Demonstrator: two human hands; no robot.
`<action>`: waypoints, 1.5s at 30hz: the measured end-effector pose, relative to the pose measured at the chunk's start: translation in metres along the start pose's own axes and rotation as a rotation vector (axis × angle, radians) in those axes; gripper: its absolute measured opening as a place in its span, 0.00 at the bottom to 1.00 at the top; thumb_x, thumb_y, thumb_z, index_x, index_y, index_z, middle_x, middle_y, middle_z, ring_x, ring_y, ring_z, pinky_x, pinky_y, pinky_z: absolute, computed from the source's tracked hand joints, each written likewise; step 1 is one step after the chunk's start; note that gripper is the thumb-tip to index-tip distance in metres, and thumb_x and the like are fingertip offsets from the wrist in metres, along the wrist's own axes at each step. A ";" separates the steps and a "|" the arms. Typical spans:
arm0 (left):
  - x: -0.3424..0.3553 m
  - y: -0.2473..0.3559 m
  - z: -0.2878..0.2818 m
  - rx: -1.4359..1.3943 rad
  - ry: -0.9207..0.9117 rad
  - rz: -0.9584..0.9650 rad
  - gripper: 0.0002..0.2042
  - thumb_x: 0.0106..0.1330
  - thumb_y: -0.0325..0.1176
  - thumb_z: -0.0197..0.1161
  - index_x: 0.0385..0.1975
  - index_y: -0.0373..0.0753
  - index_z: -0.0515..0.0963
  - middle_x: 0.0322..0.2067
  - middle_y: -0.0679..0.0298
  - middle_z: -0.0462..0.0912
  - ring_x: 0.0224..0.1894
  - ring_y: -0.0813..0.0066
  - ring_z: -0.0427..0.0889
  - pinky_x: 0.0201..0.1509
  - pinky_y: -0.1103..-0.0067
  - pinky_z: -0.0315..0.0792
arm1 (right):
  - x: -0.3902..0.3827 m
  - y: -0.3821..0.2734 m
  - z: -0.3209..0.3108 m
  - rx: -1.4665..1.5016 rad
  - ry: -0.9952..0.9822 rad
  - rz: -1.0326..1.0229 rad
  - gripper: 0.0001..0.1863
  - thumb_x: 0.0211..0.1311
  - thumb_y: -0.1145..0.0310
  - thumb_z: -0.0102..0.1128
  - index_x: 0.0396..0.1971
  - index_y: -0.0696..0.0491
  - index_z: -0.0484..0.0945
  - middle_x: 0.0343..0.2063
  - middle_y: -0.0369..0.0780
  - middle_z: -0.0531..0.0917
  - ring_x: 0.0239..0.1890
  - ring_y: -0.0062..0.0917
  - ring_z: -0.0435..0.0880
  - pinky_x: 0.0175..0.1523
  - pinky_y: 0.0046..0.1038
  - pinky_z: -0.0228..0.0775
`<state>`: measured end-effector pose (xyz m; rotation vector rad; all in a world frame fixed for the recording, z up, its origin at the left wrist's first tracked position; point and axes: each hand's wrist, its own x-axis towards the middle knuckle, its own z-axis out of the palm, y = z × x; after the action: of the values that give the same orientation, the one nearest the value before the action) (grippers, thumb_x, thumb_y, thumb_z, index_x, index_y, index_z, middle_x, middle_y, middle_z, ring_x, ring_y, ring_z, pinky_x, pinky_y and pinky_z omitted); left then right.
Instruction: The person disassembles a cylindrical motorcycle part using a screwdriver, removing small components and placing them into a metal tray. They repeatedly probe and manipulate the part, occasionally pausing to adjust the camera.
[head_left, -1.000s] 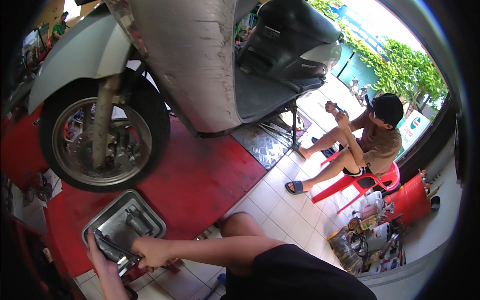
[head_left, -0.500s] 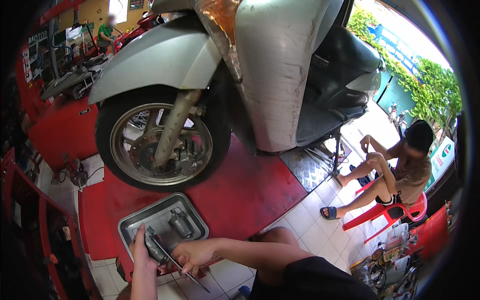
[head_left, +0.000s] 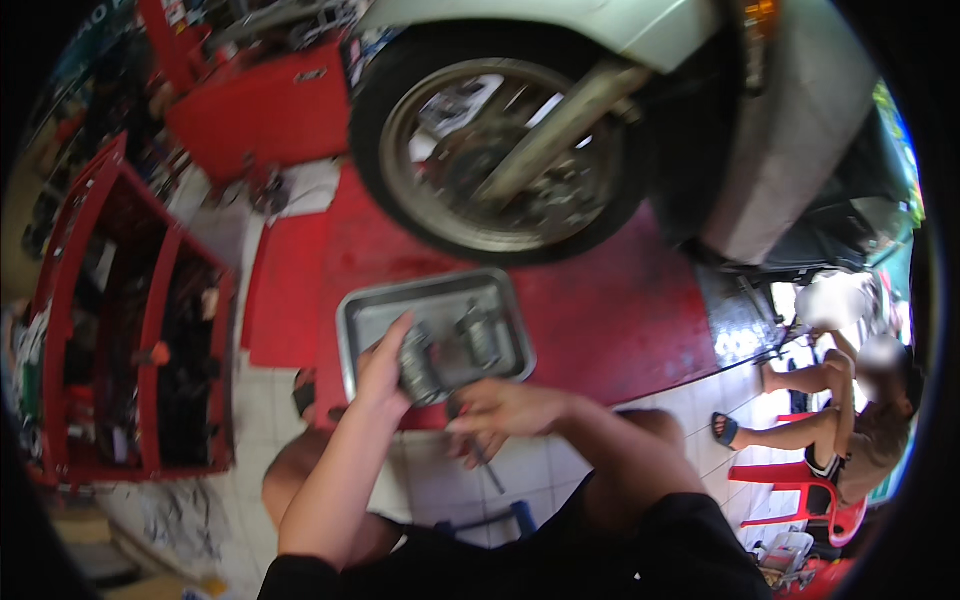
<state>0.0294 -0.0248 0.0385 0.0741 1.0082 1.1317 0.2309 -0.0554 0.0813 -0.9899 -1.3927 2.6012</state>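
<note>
My left hand [head_left: 382, 368] is wrapped round a grey, ribbed cylindrical metal part [head_left: 420, 366], holding it over the near side of a shallow metal tray [head_left: 380, 308]. Just right of it, my right hand [head_left: 515, 408] grips a long thin metal tool [head_left: 491, 474]. The tool's shaft slants down out of the fingers, away from the part; blur hides its exact kind. Inside the tray, towards the right, lies a second metal cylinder [head_left: 480, 336], with no hand on it.
The tray rests on a red platform [head_left: 610, 315] beneath a scooter's front wheel [head_left: 500, 160]. A red metal rack [head_left: 150, 350] stands at left. At right a person [head_left: 870, 430] sits on a red plastic chair [head_left: 795, 490]. A blue object [head_left: 522, 520] is between my legs.
My view has swung left and down, so the scooter and tray appear further right and higher. The tool, earlier lying across the cylindrical part, now points down away from it.
</note>
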 end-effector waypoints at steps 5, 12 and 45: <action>-0.013 0.002 0.005 0.078 0.023 -0.005 0.21 0.60 0.40 0.74 0.40 0.30 0.74 0.29 0.56 0.81 0.26 0.66 0.82 0.30 0.71 0.80 | -0.001 -0.005 0.006 0.054 -0.084 -0.025 0.25 0.74 0.62 0.51 0.65 0.57 0.64 0.43 0.44 0.83 0.44 0.33 0.87 0.48 0.32 0.81; -0.011 -0.003 0.011 0.107 0.049 -0.008 0.22 0.58 0.46 0.73 0.36 0.32 0.75 0.27 0.56 0.80 0.27 0.65 0.83 0.32 0.70 0.80 | -0.005 -0.007 0.004 -0.003 0.008 -0.077 0.24 0.63 0.69 0.66 0.56 0.63 0.73 0.36 0.43 0.85 0.39 0.28 0.87 0.40 0.26 0.81; -0.019 0.016 0.005 0.014 0.025 0.021 0.21 0.60 0.42 0.74 0.39 0.30 0.74 0.27 0.57 0.80 0.26 0.66 0.83 0.29 0.71 0.80 | 0.005 -0.002 0.001 -0.212 0.080 -0.100 0.22 0.67 0.69 0.62 0.57 0.63 0.72 0.38 0.41 0.84 0.37 0.23 0.86 0.40 0.23 0.77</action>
<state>0.0205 -0.0301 0.0620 0.0822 1.0397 1.1476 0.2259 -0.0534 0.0806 -1.0058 -1.6780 2.3543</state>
